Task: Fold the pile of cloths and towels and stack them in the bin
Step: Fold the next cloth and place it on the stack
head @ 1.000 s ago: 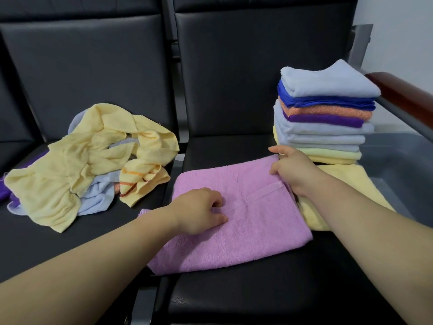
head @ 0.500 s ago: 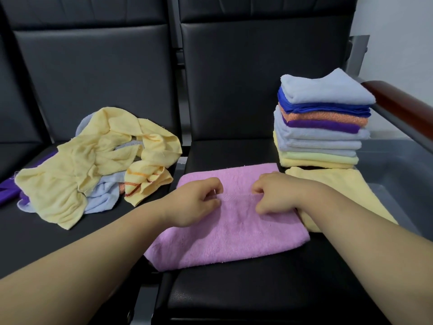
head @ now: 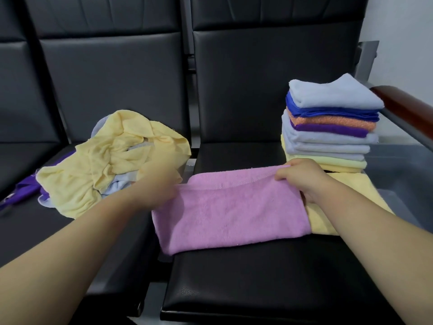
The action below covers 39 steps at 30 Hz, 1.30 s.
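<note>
**Halfway folded: pink towel [head: 229, 212] held on black seat [head: 257, 277]**

Seen from the head camera, the towel is spread across the seat with its far edge raised. Its far right corner is pinched by the right hand [head: 302, 179]. The left hand [head: 157, 186] is blurred at the towel's left end, so its grip cannot be told. A folded stack [head: 328, 127] is seen far right, near the grey bin [head: 403, 170], and a loose pile [head: 105, 160] at left.
</note>
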### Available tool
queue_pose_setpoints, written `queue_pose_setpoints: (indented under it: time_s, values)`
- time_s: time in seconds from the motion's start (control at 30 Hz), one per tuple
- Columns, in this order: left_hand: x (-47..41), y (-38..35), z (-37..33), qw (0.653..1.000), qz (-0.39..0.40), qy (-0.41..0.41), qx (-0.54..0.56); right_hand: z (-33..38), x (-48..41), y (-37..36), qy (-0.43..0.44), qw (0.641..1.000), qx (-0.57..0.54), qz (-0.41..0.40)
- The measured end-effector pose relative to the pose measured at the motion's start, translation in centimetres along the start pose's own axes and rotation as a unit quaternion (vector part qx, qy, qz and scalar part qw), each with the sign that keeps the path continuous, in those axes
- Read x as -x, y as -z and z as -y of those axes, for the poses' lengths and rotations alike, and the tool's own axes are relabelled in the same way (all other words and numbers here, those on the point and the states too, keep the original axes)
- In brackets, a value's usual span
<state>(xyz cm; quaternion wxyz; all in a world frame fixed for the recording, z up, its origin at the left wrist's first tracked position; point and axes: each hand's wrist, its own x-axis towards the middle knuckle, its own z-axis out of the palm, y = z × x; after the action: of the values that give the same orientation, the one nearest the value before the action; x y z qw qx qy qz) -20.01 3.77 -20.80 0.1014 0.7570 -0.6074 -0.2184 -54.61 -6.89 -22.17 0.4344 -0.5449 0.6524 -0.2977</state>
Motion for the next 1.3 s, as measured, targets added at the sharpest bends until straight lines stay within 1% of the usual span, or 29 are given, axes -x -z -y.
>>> queue_pose_setpoints:
  time_s: [0.1, 0.17, 0.2, 0.27, 0.4, 0.5, 0.67, 0.8, 1.1, 1.2, 1.3]
  values:
    - [-0.8, -0.8, -0.1, 0.987, -0.074, 0.043, 0.137, 0.5, -0.3, -0.3, 0.001, 0.999, -0.041, -0.021]
    - [-1.5, -1.7, -0.4, 0.971, -0.102, 0.060, 0.207, 0.6, -0.7, -0.7, 0.025, 0.999, -0.025, -0.032]
    - [-1.9, -2.2, -0.6, 0.967, -0.114, 0.062, 0.221, 0.6, -0.8, -0.9, 0.041, 0.998, -0.004, -0.036]
    - [-2.5, -2.9, -0.7, 0.968, -0.131, 0.052, 0.209, 0.1, -1.0, -1.3, 0.065, 0.995, 0.054, -0.045]
    - [-3.9, -3.6, -0.3, 0.981, -0.142, 0.039, 0.127, -0.8, -1.7, -1.9, 0.098, 0.977, 0.179, -0.056]
    - [-4.7, -3.8, -0.1, 0.981, -0.155, 0.044, 0.111, -0.9, -2.5, -2.2, 0.110, 0.967, 0.220, -0.061]
    - [-5.2, -4.3, 0.1, 0.976, -0.178, 0.039, 0.116, -0.9, -3.3, -2.5, 0.108, 0.962, 0.241, -0.070]
    - [-5.4, -4.3, -0.2, 0.978, -0.164, 0.039, 0.125, -1.0, -3.5, -2.7, 0.109, 0.958, 0.255, -0.070]
    - [-6.8, -3.9, -0.3, 0.972, -0.145, 0.093, 0.157, -0.8, -4.0, -3.3, 0.090, 0.956, 0.267, -0.077]
    - [-7.0, -4.4, -0.4, 0.973, -0.171, 0.092, 0.127, -0.9, -3.9, -3.6, 0.089, 0.957, 0.255, -0.103]
    - [-6.5, -5.0, -0.5, 0.966, -0.222, 0.090, 0.093, -0.9, -3.3, -3.4, 0.092, 0.962, 0.227, -0.116]
